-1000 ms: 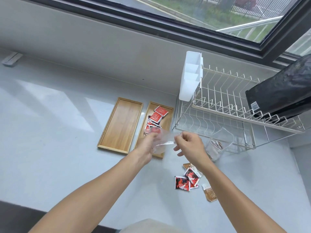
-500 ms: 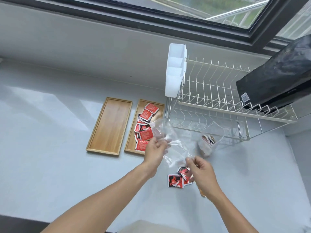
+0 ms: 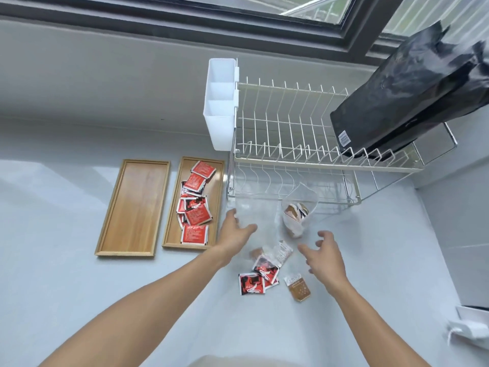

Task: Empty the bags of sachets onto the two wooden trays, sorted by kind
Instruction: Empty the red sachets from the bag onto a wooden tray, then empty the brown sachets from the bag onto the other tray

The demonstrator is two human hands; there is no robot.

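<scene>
Two wooden trays lie side by side on the white counter. The left tray (image 3: 135, 207) holds nothing. The right tray (image 3: 172, 234) carries several red sachets (image 3: 197, 215). My left hand (image 3: 234, 234) pinches the corner of an empty clear bag (image 3: 255, 211) just right of that tray. A second clear bag (image 3: 297, 215) with brown sachets stands against the dish rack. My right hand (image 3: 324, 251) hovers with fingers spread, holding nothing. Loose on the counter between my hands are red sachets (image 3: 251, 283) and a brown sachet (image 3: 297, 287).
A two-tier wire dish rack (image 3: 291, 154) stands behind the bags, with a white cutlery holder (image 3: 221, 107) on its left end and a black pouch (image 3: 407, 102) on top. A white object (image 3: 471, 327) sits at the right edge. The wall and window run along the back.
My right hand has let go of the clear bag and opened. My left hand carried the emptied bag right, off the tray. Red sachets now lie on the right tray.
</scene>
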